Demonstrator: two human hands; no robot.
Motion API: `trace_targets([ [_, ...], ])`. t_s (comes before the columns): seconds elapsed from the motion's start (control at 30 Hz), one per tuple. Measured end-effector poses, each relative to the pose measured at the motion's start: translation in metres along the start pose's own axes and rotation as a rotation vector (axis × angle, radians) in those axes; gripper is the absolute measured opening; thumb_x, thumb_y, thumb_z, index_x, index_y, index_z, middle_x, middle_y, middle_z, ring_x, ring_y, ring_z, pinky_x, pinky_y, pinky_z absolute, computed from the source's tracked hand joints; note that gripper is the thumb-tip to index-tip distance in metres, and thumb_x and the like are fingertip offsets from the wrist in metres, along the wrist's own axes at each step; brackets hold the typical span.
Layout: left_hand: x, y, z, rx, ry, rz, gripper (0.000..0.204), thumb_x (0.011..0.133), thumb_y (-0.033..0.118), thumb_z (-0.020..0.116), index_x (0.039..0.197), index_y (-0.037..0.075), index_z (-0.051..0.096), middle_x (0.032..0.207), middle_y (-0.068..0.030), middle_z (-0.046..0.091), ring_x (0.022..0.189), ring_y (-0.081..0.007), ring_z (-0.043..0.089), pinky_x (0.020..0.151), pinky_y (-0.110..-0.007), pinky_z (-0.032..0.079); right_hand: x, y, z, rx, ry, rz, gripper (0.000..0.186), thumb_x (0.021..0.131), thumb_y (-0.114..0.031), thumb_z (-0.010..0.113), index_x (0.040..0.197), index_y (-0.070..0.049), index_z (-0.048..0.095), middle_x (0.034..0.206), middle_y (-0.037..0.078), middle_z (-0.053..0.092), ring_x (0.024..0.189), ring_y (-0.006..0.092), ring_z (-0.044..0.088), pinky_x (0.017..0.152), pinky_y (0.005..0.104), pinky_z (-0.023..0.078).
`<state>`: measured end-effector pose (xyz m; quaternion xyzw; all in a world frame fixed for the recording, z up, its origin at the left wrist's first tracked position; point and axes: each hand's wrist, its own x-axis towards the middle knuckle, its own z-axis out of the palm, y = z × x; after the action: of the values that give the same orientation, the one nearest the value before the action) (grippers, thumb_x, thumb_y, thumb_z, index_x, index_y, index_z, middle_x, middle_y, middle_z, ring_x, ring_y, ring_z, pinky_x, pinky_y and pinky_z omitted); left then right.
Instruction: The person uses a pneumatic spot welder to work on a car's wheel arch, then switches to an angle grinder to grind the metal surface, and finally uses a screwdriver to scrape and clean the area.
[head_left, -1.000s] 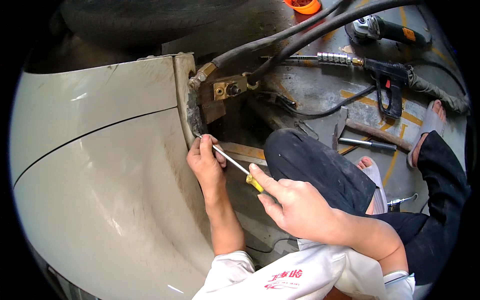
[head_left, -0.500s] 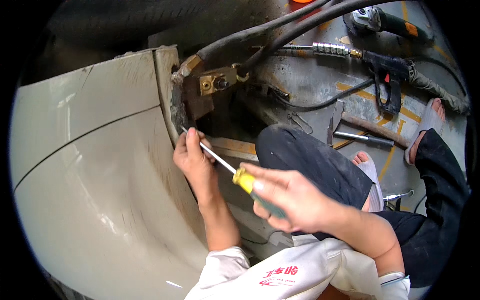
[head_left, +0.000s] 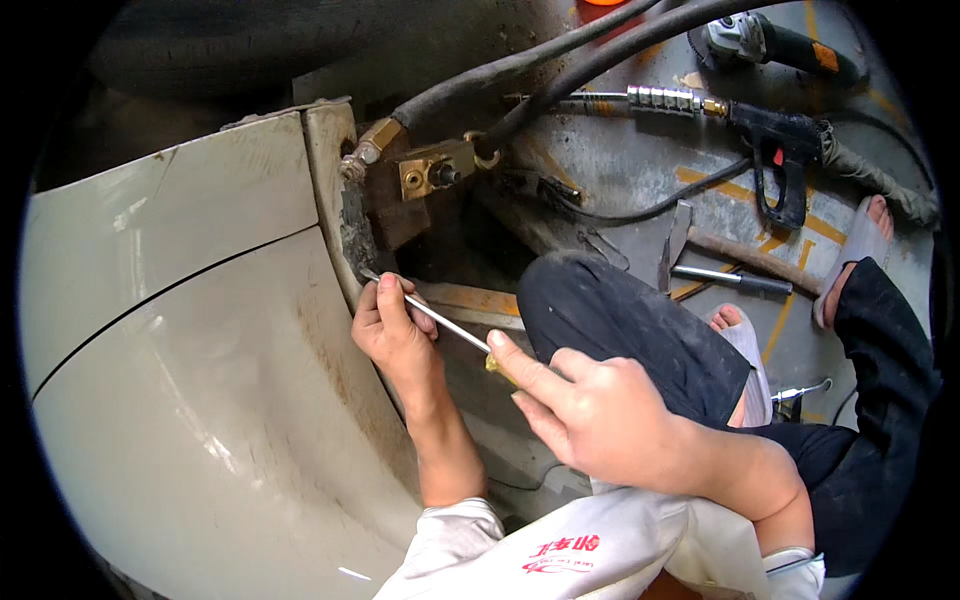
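A cream car body panel [head_left: 190, 380], scuffed brown along its right edge, fills the left side of the view. Right of it, on the floor, lie a black pistol-grip tool [head_left: 775, 130] and a wooden-handled hammer [head_left: 745, 253]. The screwdriver [head_left: 445, 322] is at the panel's right edge, its long axis slanting from lower right to upper left. The tip points away from the person and leftward, to the lower end of a dark, rough strip [head_left: 357, 230] along that edge; whether it touches cannot be told. The yellow handle end sits lower right, mostly hidden.

The right hand [head_left: 605, 415] comes in from the right, back upward, closed over the handle, one digit stretched forward to the collar; its other fingers are mostly out of sight beneath. The left hand [head_left: 395, 330] reaches up from below, wrist nearly straight, thumb laid along the shaft near the tip and fingers curled, pinching it. A brass block [head_left: 428, 178] sits beyond them.
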<state>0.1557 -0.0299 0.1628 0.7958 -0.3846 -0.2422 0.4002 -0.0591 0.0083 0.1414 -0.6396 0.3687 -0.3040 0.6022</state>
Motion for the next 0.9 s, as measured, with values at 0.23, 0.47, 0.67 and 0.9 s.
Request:
trace_targets([
  [0.23, 0.002, -0.008, 0.002, -0.016, 0.045, 0.056, 0.027, 0.094, 0.019, 0.058, 0.074, 0.002, 0.056, 0.051, -0.0002, 0.048, 0.040, -0.0048, 0.039, 0.038, -0.020, 0.027, -0.001, -0.006, 0.011, 1.469, -0.269, 0.622, 0.049, 0.098, -0.025, 0.052, 0.143, -0.011, 0.039, 0.070, 0.006, 0.056, 0.041, 0.0134, 0.046, 0.037, 0.0250, 0.038],
  [0.47, 0.003, 0.000, -0.003, 0.082, -0.019, 0.088, 0.026, 0.096, 0.019, 0.055, 0.077, 0.001, 0.056, 0.051, -0.0011, 0.049, 0.042, -0.0056, 0.042, 0.040, -0.021, 0.029, -0.003, 0.015, 0.041, 1.474, -0.358, 0.562, 0.050, 0.102, -0.031, 0.044, 0.148, -0.019, 0.031, 0.072, 0.002, 0.051, 0.046, 0.0055, 0.041, 0.040, 0.0194, 0.034],
  [0.67, 0.003, -0.006, -0.010, 0.229, -0.048, 0.114, 0.026, 0.098, 0.020, 0.049, 0.082, 0.001, 0.056, 0.053, -0.0025, 0.052, 0.043, -0.0065, 0.042, 0.041, -0.021, 0.030, -0.007, 0.028, 0.066, 1.261, -0.280, 0.406, 0.051, 0.101, -0.029, 0.043, 0.149, -0.018, 0.030, 0.069, -0.001, 0.049, 0.050, 0.0038, 0.043, 0.047, 0.0197, 0.039],
  [0.9, -0.009, 0.000, 0.009, 0.594, 0.038, 0.251, 0.032, 0.101, 0.022, 0.042, 0.094, -0.004, 0.060, 0.053, -0.0011, 0.050, 0.046, -0.0062, 0.044, 0.046, -0.023, 0.033, -0.002, 0.045, 0.111, 0.597, 0.200, 0.023, 0.059, 0.090, -0.013, 0.058, 0.145, -0.011, 0.036, 0.069, 0.011, 0.056, 0.055, 0.0239, 0.058, 0.054, 0.0356, 0.049],
])
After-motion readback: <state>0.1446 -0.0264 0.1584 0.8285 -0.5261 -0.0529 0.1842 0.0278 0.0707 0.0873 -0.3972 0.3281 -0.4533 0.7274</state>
